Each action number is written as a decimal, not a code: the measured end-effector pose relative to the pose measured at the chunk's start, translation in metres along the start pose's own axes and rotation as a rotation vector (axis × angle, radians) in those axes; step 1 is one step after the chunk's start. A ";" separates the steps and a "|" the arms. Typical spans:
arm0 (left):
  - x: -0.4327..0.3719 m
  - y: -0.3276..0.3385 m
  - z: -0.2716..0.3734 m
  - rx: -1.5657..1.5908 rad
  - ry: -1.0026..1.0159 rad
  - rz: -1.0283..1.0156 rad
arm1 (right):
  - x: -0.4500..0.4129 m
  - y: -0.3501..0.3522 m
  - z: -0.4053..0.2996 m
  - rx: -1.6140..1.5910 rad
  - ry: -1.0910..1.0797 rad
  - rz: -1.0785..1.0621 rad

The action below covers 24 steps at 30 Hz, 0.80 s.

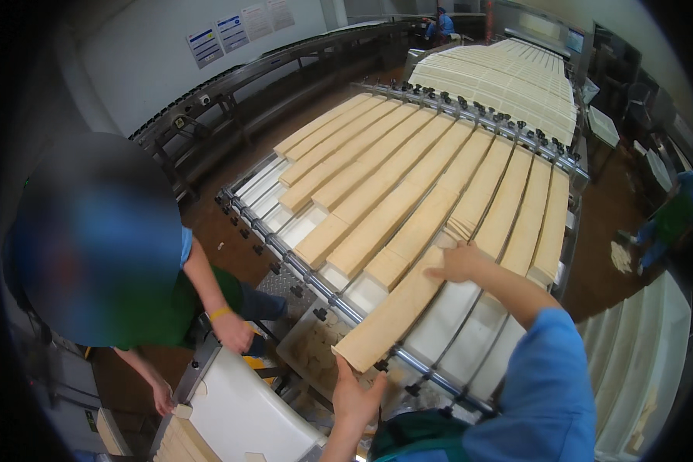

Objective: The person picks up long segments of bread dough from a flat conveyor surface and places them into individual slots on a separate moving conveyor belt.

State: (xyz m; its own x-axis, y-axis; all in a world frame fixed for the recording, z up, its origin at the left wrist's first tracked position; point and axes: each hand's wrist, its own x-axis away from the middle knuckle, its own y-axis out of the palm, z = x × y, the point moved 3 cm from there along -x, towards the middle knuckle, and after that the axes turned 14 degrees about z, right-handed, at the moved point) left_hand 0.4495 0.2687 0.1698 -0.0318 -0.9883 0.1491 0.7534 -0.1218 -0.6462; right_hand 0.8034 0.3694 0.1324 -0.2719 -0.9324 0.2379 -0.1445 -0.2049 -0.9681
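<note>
A long pale block (390, 309) of what looks like pressed tofu or dough lies slantwise over the near metal rail of a white conveyor. My left hand (356, 392) cups its near end, thumb and fingers spread around the corners. At the block's far end, my right hand (462, 263) grips it from above, beside thin loose slices (461, 226). Rows of similar long blocks (375, 242) run away from me between thin metal divider rods (468, 323). The undersides of my fingers are hidden.
A co-worker's hands (234, 332) are at the left, by a white belt (254, 404) with cut strips (182, 442). A bin of scraps (315, 341) stands below the rail. Black knobs (413, 390) stick out from the rail. Stacked white trays (647, 352) are at right.
</note>
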 end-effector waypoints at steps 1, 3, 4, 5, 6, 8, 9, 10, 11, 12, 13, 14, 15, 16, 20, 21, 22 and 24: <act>0.000 0.001 0.004 -0.035 0.002 0.002 | 0.005 -0.007 0.001 0.095 -0.009 0.079; -0.006 0.000 0.010 0.012 0.018 -0.021 | 0.006 -0.010 0.005 0.183 -0.007 0.171; -0.008 0.001 0.012 0.031 0.024 -0.039 | 0.009 -0.007 0.007 0.224 -0.002 0.211; -0.010 0.003 0.014 -0.006 0.014 -0.077 | 0.010 -0.006 0.011 0.253 0.025 0.238; -0.013 0.006 0.018 -0.041 0.004 -0.110 | 0.010 -0.008 0.014 0.282 0.048 0.270; -0.015 0.017 0.014 -0.049 0.022 -0.138 | 0.007 -0.008 0.020 0.312 0.086 0.337; -0.018 0.024 0.011 -0.021 0.052 -0.132 | 0.004 -0.007 0.022 0.311 0.103 0.375; -0.020 0.029 0.008 0.006 0.083 -0.125 | 0.001 -0.005 0.025 0.311 0.120 0.414; -0.020 0.032 0.006 0.018 0.092 -0.127 | 0.000 -0.002 0.027 0.299 0.127 0.438; -0.022 0.034 0.008 0.030 0.098 -0.130 | -0.001 0.000 0.028 0.288 0.132 0.459; -0.024 0.036 0.010 0.042 0.104 -0.132 | -0.002 0.001 0.029 0.277 0.137 0.481; -0.025 0.037 0.010 0.039 0.107 -0.138 | -0.002 0.002 0.030 0.253 0.135 0.476; -0.028 0.039 0.010 0.037 0.111 -0.141 | -0.003 0.001 0.030 0.230 0.132 0.473; -0.030 0.040 0.012 0.036 0.114 -0.144 | -0.003 0.000 0.030 0.207 0.129 0.471; -0.034 0.038 0.024 0.065 0.082 -0.188 | -0.005 -0.004 0.036 0.101 0.076 0.592; -0.036 0.042 0.020 0.060 0.101 -0.163 | -0.005 -0.006 0.038 0.053 0.021 0.701; -0.037 0.045 0.016 0.055 0.120 -0.138 | -0.004 -0.006 0.038 0.004 -0.035 0.809; -0.042 0.053 0.017 -0.012 0.210 -0.074 | 0.007 -0.018 0.037 -0.189 -0.041 0.918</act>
State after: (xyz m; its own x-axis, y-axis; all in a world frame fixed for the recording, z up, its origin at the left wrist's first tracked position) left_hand 0.5017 0.3054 0.1421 -0.2237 -0.9739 0.0375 0.7360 -0.1940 -0.6486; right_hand 0.8392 0.3552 0.1482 -0.3226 -0.7160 -0.6191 -0.0430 0.6645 -0.7460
